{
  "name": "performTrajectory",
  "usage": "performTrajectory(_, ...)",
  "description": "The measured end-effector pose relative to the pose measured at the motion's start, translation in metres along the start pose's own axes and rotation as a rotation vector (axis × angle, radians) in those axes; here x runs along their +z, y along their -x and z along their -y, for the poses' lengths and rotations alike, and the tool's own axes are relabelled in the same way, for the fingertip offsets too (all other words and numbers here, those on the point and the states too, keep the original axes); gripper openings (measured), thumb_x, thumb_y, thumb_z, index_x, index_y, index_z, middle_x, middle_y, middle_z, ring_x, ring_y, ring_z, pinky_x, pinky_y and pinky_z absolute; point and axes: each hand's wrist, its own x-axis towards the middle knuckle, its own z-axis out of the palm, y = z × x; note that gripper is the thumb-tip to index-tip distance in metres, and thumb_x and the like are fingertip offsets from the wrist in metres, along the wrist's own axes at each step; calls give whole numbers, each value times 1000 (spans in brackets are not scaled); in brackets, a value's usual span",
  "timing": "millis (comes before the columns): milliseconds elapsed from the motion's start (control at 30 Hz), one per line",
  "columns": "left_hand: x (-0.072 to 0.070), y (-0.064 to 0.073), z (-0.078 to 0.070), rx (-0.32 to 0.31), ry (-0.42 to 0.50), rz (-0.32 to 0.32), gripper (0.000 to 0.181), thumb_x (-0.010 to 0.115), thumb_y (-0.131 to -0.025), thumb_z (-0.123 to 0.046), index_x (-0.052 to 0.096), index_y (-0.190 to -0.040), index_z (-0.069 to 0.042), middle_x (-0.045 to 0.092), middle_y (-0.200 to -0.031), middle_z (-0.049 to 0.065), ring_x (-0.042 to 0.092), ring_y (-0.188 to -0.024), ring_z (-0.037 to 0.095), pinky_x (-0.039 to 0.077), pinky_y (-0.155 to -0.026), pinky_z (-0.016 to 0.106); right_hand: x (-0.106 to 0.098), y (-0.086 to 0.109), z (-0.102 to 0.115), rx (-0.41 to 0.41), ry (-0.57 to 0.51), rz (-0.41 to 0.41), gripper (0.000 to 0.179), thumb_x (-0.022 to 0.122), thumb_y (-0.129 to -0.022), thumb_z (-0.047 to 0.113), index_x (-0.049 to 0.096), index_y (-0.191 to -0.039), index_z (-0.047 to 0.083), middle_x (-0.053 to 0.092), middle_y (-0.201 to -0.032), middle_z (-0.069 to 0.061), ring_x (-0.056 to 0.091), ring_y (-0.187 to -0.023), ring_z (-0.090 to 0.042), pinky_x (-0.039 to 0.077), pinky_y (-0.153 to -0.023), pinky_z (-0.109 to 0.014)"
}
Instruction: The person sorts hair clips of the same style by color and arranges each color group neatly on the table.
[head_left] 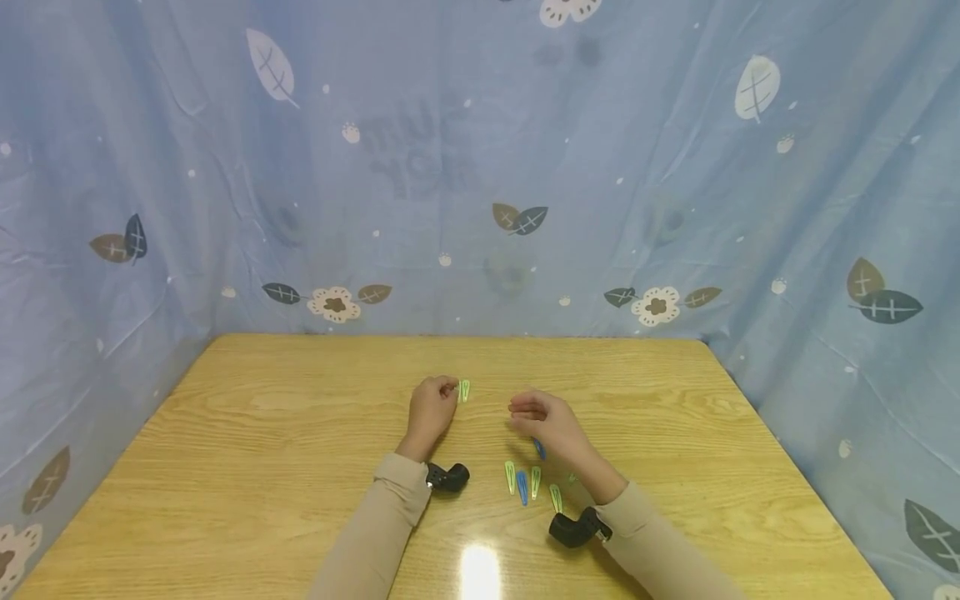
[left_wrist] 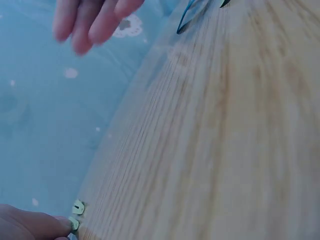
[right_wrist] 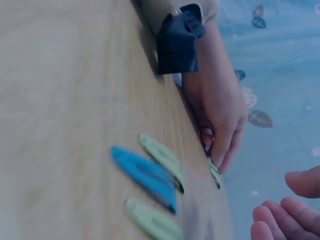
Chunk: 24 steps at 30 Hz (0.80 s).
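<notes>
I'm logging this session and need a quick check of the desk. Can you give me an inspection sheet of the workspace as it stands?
Surface: wooden table, light grain, a glare spot near the front edge.
Job's things: green hair clip at the left hand's fingertips; a cluster of green and blue clips lying flat near the right wrist; one blue clip partly under the right hand.
Clutter: nothing seen.
Grips: left hand pinches the green hair clip against the table; right hand hovers with fingers loosely curled, holding nothing.
Cables: nothing seen; a black wrist camera on each forearm.
Surroundings: blue cloth with leaf and flower print behind and at both sides.
</notes>
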Motion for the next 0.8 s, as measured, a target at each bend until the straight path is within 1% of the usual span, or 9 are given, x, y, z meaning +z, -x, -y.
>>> performTrajectory(233, 0, -1, 0, -4, -13, 2, 17, 63, -87, -6, 72, -101, -2, 61, -79, 7, 52, -71, 16, 43, -62, 26, -20, 26, -11, -22, 10, -23, 37, 64, -88, 8, 55, -121, -6, 60, -118, -24, 62, -105, -30, 51, -85, -24)
performTrajectory(500, 0, 2, -3, 4, -8, 10, 17, 63, -88, -6, 72, -102, -1, 61, -80, 7, 52, -70, 15, 44, -62, 26, -44, 59, -23, -7, 22, -76, 37, 66, -88, 13, 55, -120, -3, 60, -120, -21, 59, -109, -29, 48, -86, -18)
performTrajectory(700, 0, 1, -1, 7, -9, 10, 17, 63, -87, -5, 72, -102, -1, 62, -80, 7, 52, -71, 16, 44, -62, 27, -52, 79, -29, -4, 18, -100, 38, 65, -88, 11, 53, -120, -6, 60, -119, -21, 59, -108, -31, 48, -85, -16)
performTrajectory(800, 0, 2, 0, 8, -3, 9, 17, 63, -87, -5, 72, -102, -1, 62, -80, 7, 52, -71, 16, 44, -62, 26, -52, 86, -32, 4, 32, -127, 37, 65, -88, 11, 54, -119, -6, 61, -117, -20, 60, -106, -28, 47, -84, -15)
